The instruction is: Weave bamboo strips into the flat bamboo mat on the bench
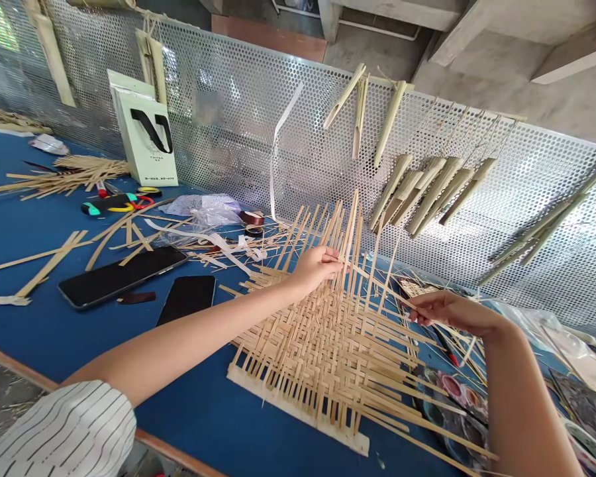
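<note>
Left hand [318, 265]: reaching across the far part of the mat, fingers curled close together around a bunch of upright strips [346, 228], which rise from the weave just beyond the fingertips

Woven bamboo mat [322, 351]: flat on the table between the two forearms, open lattice, loose ends fanning out on every side; pale backing strip along its near edge

Right hand [447, 311]: at the mat's right edge, thumb and forefinger pinching a thin strip [390, 293] that runs leftward into the weave; the other fingers loosely bent

Blue table [30, 318], left to right: a heap of loose bamboo slivers [64, 175]; scissors [124, 202] with coloured handles; two dark phones [122, 275] [187, 297] lying face up side by side; crumpled clear plastic [208, 209]; tape rolls [252, 222]; painted sheets under the right forearm

Behind the table: perforated metal screen [238, 132] along the whole length, a white paper bag [146, 132] leaning on it at left, cut bamboo tubes [427, 189] hung on strings at right; grey concrete beams above
</note>
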Demonstrator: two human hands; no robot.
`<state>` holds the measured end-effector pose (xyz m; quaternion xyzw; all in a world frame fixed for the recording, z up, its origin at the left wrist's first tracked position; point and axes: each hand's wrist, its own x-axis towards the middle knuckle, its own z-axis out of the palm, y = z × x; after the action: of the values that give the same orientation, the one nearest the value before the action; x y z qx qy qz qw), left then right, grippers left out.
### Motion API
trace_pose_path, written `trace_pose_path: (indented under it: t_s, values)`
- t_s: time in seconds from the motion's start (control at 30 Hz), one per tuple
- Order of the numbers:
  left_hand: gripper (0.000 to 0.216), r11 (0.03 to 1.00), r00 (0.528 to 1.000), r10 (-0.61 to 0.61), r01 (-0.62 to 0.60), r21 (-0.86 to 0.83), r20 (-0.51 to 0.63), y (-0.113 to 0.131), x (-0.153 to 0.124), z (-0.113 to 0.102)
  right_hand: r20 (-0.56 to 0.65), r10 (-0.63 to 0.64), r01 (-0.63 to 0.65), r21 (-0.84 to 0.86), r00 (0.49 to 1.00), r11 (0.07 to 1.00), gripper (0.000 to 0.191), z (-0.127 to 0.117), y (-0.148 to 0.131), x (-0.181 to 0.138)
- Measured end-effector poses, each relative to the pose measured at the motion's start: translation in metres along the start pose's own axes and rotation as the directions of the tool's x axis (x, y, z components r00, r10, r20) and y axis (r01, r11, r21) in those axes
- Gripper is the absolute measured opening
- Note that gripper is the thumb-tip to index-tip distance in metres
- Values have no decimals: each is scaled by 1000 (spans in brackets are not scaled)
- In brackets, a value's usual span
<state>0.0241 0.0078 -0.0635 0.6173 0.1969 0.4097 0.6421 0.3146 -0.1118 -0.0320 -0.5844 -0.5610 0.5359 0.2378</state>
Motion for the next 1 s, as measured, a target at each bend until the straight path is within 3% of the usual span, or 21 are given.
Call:
trace_pose_path:
  t_s: [0.3, 0.8, 1.0]
  values:
    - [18, 999, 1000, -11, 12, 53, -8, 2, 1, 1, -19, -4, 4, -14, 1000, 1000, 31, 0, 0, 0]
    - [26, 975, 985, 169, -163, 148, -31, -4, -1, -1, -6, -31, 31, -6, 999, 999, 28, 2, -3, -1]
    - [25, 978, 985, 167, -158, 136, -52, 4, -2, 1, -47, -33, 30, -70, 998, 997, 29, 5, -12, -5]
